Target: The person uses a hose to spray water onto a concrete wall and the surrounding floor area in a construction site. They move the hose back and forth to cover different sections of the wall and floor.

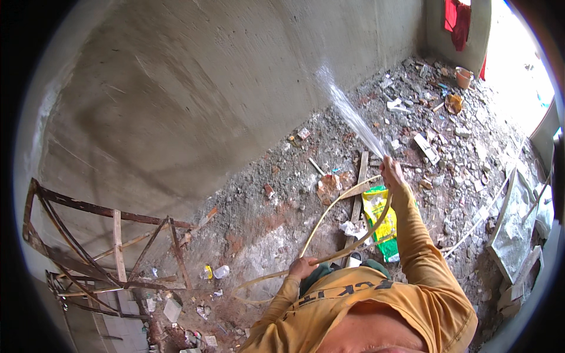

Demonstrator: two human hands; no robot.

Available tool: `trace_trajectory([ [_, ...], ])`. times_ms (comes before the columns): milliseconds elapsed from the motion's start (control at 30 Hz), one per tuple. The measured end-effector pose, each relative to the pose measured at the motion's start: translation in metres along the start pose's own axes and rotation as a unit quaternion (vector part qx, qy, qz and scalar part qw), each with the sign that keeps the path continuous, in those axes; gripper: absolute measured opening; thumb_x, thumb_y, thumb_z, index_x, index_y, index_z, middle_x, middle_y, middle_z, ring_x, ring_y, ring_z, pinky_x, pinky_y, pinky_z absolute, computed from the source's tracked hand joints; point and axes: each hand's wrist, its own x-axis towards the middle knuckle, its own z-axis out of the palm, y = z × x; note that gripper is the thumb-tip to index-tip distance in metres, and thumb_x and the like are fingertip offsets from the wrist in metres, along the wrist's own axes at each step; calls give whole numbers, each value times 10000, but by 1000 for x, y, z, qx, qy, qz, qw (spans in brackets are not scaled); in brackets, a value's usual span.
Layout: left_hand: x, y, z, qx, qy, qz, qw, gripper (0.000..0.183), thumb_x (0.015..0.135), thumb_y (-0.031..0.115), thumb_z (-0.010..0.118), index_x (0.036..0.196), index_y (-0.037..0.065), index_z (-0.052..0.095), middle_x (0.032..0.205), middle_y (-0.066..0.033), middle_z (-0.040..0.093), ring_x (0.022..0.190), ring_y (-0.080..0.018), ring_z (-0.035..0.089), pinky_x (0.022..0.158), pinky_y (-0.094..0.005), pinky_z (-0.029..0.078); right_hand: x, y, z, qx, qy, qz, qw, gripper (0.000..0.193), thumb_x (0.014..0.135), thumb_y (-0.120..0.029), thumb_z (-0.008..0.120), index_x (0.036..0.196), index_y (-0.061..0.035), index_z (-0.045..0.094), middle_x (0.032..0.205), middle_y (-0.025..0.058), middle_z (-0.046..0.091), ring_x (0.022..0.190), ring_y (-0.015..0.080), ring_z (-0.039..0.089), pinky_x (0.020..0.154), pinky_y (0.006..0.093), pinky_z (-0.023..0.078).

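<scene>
My right hand (pixel 391 172) is stretched forward, its fingers closed around the end of a pale yellow hose (pixel 365 238). From that end a water jet (pixel 356 120) sprays up and left onto the grey plastered wall (pixel 253 65). Near my waist, my left hand (pixel 302 268) grips the same hose, which loops between my two hands. Below my right forearm lies a yellow and green plastic sack (pixel 381 220) on the rubble. A large darker, wet-looking patch spreads over the wall's left part.
Broken rubble (pixel 276 206) covers the ground. A rusty metal frame (pixel 118 241) leans at the left wall. A wooden plank (pixel 358 203) lies ahead of me. Grey slabs (pixel 511 226) stand at the right, and an orange bucket (pixel 464 77) sits by the bright opening.
</scene>
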Motion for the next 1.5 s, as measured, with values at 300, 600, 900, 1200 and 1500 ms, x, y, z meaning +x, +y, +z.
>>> trace_trajectory([
  [300, -6, 14, -12, -52, -20, 5, 998, 306, 743, 318, 615, 963, 105, 629, 894, -119, 628, 830, -265, 599, 731, -335, 457, 18, 40, -34, 49, 78, 107, 990, 393, 825, -408, 340, 690, -65, 475, 462, -8, 349, 324, 112, 300, 306, 279, 231],
  [600, 21, 30, -27, -26, 53, 47, 997, 245, 721, 288, 627, 915, 140, 633, 823, -111, 625, 780, -279, 600, 656, -357, 467, 30, -6, -33, 10, 86, 15, 996, 439, 857, -422, 357, 652, -63, 507, 471, -2, 382, 356, 109, 316, 339, 281, 255],
  [900, 22, -8, -26, -35, 45, -7, 998, 230, 721, 194, 640, 912, 67, 618, 770, -106, 633, 704, -212, 614, 643, -309, 461, -4, -35, 36, -97, 40, -175, 979, 501, 869, -418, 349, 662, -8, 548, 584, 123, 524, 591, 192, 498, 598, 344, 405],
  [1200, 99, 39, -24, -37, 14, 104, 994, 199, 719, 183, 639, 880, 68, 617, 768, -101, 627, 715, -226, 611, 642, -320, 465, -2, -67, -56, -21, 147, -123, 981, 450, 892, -339, 311, 703, -37, 586, 608, 90, 548, 566, 135, 518, 554, 314, 439],
  [1500, 187, 97, 9, -90, -88, 183, 975, 219, 741, 215, 642, 879, 51, 595, 785, -64, 600, 750, -133, 563, 697, -285, 458, 71, -41, -148, -411, 333, -514, 676, 147, 807, -173, 536, 849, -37, 498, 572, 86, 467, 495, 244, 487, 440, 352, 376],
])
